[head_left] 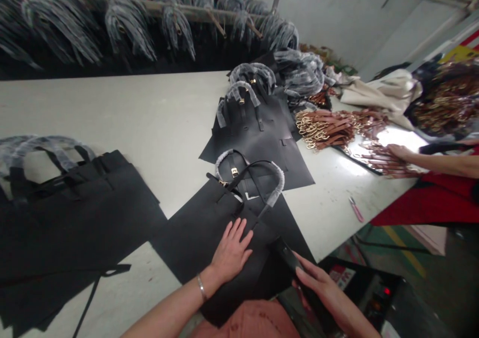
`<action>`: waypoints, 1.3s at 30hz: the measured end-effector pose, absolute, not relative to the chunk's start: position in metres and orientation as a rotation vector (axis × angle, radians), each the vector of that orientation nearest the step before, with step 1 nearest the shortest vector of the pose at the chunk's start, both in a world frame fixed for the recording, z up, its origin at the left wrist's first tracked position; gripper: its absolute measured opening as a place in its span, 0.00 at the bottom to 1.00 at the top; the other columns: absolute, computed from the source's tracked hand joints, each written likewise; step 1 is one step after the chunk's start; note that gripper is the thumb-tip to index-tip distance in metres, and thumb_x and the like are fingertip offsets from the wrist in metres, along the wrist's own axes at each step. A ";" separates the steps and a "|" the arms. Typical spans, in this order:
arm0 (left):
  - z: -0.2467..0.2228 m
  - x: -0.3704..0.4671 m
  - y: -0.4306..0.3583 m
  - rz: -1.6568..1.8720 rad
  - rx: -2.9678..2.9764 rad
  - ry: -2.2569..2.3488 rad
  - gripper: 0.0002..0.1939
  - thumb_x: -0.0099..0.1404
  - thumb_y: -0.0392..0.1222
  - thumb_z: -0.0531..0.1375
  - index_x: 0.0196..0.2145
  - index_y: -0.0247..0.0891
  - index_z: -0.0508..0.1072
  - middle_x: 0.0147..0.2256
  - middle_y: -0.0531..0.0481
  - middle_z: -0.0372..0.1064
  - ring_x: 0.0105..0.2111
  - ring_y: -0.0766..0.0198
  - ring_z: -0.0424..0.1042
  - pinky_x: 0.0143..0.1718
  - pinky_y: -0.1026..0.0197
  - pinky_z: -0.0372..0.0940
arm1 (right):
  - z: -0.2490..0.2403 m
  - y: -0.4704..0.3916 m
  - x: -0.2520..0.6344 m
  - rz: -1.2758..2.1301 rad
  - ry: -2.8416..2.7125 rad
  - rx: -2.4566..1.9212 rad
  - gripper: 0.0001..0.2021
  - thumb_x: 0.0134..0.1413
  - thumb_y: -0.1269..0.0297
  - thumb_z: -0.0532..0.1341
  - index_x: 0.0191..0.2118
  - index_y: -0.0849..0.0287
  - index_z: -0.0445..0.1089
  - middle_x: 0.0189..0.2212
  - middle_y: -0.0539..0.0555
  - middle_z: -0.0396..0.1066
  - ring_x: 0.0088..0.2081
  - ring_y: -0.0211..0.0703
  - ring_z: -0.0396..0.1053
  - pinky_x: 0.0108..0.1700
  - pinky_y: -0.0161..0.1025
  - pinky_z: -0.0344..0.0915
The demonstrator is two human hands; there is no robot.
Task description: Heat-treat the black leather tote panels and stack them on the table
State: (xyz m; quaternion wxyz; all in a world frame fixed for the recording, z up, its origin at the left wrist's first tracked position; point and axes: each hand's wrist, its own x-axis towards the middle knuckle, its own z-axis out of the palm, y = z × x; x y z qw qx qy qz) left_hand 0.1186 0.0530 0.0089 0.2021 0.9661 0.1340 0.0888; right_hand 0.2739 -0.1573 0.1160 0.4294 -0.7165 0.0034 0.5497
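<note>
My left hand (232, 251) lies flat with fingers spread on a black leather bag panel (198, 228). Near its fingertips are the panel's plastic-wrapped handle (277, 183), narrow black straps and a gold buckle (234, 172). At the lower right, my right hand (312, 280) is closed around a long black object (286, 255) with a squared-off end. Its kind is unclear. The far end of the object is over the panel's right side; whether they touch, I cannot tell.
Stacked black bag panels (86, 218) lie left, and more (258, 123) lie beyond my hands. Brown straps with gold clasps (329, 128) are bundled at right, near a co-worker's hand (400, 152). A small pink-handled tool (357, 210) rests by the table edge. Wrapped handles (129, 24) hang behind.
</note>
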 end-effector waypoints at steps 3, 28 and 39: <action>0.010 0.119 0.054 0.245 2.722 0.338 0.24 0.68 0.47 0.59 0.60 0.42 0.64 0.67 0.38 0.49 0.68 0.46 0.46 0.65 0.39 0.50 | 0.105 -0.156 0.277 1.369 0.070 -1.700 0.41 0.52 0.44 0.65 0.67 0.55 0.55 0.27 0.51 0.73 0.18 0.35 0.65 0.19 0.32 0.58; 0.010 0.108 0.050 0.501 2.483 0.678 0.06 0.61 0.41 0.59 0.35 0.39 0.67 0.42 0.42 0.70 0.44 0.50 0.68 0.51 0.43 0.64 | 0.091 -0.074 0.271 1.509 -0.479 -1.767 0.32 0.56 0.49 0.62 0.65 0.54 0.61 0.27 0.47 0.68 0.18 0.32 0.62 0.20 0.32 0.61; -0.005 0.096 0.041 0.557 2.529 0.716 0.17 0.66 0.45 0.59 0.49 0.34 0.68 0.50 0.38 0.68 0.52 0.48 0.68 0.54 0.46 0.69 | 0.093 -0.058 0.272 1.498 -0.478 -1.668 0.36 0.54 0.48 0.63 0.65 0.57 0.60 0.27 0.46 0.67 0.19 0.32 0.62 0.22 0.33 0.61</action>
